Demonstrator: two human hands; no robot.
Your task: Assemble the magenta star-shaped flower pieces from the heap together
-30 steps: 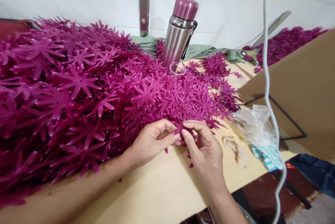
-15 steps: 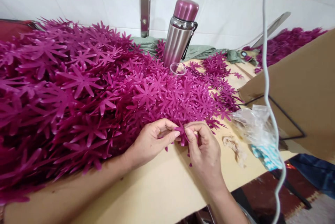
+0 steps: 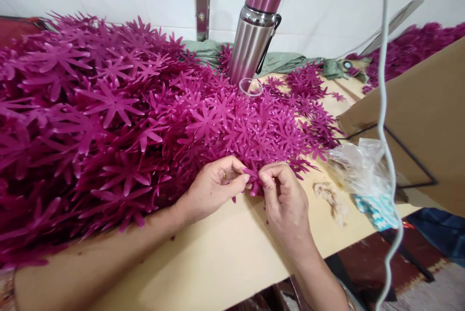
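A large heap of magenta star-shaped plastic flowers (image 3: 109,107) covers the left and middle of a pale wooden table (image 3: 225,253). At the heap's near edge both my hands meet on one magenta flower piece (image 3: 254,181). My left hand (image 3: 214,189), a ring on one finger, pinches it from the left with thumb and fingers closed. My right hand (image 3: 285,202) pinches the same piece from the right, fingers curled in. Most of the piece is hidden between the fingertips.
A steel flask with a magenta cap (image 3: 254,35) stands at the back, a clear round lid (image 3: 250,86) at its foot. A crumpled plastic bag (image 3: 363,170) and a cardboard box (image 3: 421,112) are on the right. A white cable (image 3: 385,132) hangs in front. More flowers (image 3: 410,49) lie far right.
The view has shifted slightly down and left. Both hands stay at the heap's edge, fingers working the same flower piece, the right hand's fingers curling in tighter.
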